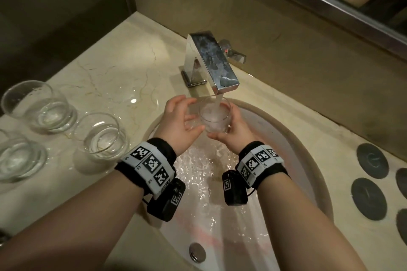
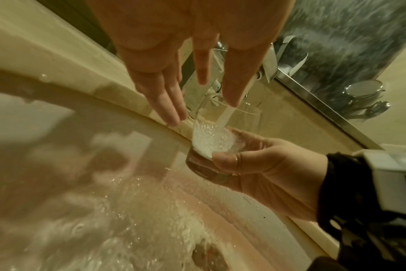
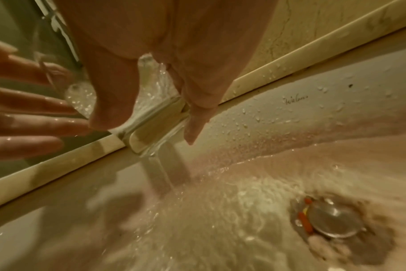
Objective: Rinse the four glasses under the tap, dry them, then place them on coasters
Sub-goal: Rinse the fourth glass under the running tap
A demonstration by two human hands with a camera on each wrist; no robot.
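Both hands work at the tap (image 1: 211, 61), my landmark. My left hand (image 1: 179, 124) hovers left of the stream, fingers straight and spread, gripping nothing; whether its fingertips brush the glass I cannot tell. My right hand (image 1: 229, 132) cups the glass (image 1: 213, 116) from below and the right, thumb and fingers wrapped round its base, holding it upright directly under the spout.

Well left of the tap, three more glasses (image 1: 41, 105) (image 1: 102, 136) (image 1: 17, 158) stand upright on the counter (image 1: 123, 68), close together. I judge this an early stage: whether those three are rinsed I cannot say, drying has not begun as far as I can see, and no glass is set down yet.

Under the spout, the held glass takes the stream and foams white inside, with water spilling down into the sink (image 1: 293, 136) below, where it ripples toward the drain plug (image 1: 197, 251). Right of the tap, four dark round coasters (image 1: 372, 160) lie bare on the counter.
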